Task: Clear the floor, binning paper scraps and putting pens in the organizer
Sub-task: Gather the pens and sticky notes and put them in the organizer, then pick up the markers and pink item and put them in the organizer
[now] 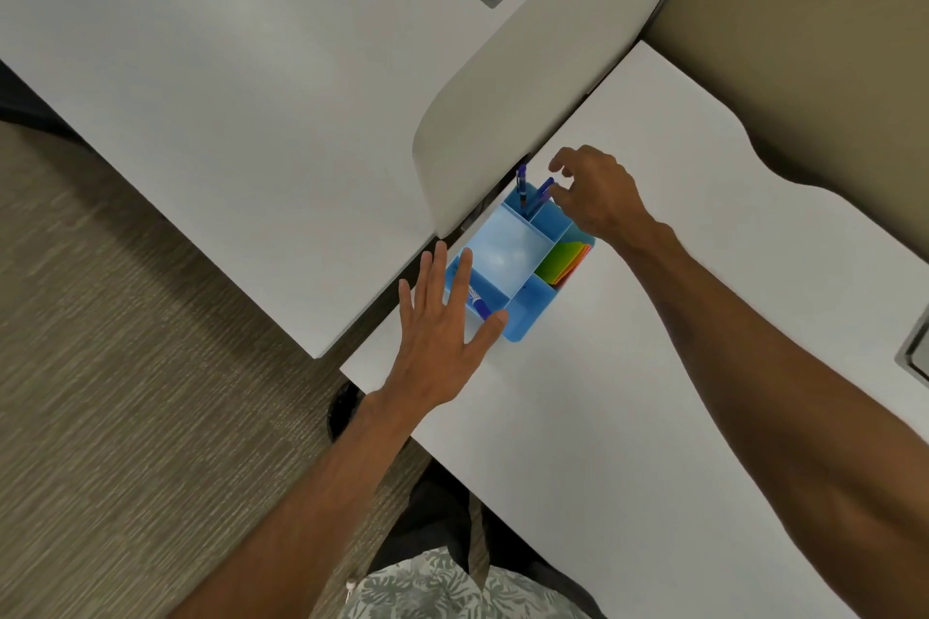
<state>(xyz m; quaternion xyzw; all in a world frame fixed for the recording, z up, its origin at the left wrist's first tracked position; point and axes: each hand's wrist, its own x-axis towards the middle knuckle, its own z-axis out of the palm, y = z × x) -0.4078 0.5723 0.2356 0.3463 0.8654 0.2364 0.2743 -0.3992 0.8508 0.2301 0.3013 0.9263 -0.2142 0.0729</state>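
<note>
Hovering right hand [595,196], fingers loosely apart, over upright blue pens [533,194] in light-blue plastic organizer [513,256]; left hand [442,322] splayed flat, empty. Pens apparently stowed; next, judged: check floor.

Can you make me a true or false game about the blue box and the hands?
1. The organizer is blue. True.
2. It sits on the floor. False: it sits on a white desk.
3. Two pens stand in its far corner slot. True.
4. The big middle slot is full of pens. False: it looks empty.
5. Colourful paper sits in one slot. True.
6. The left hand is a closed fist. False: it is spread flat at the near end of the organizer, and the right hand reaches by the standing pens.
</note>
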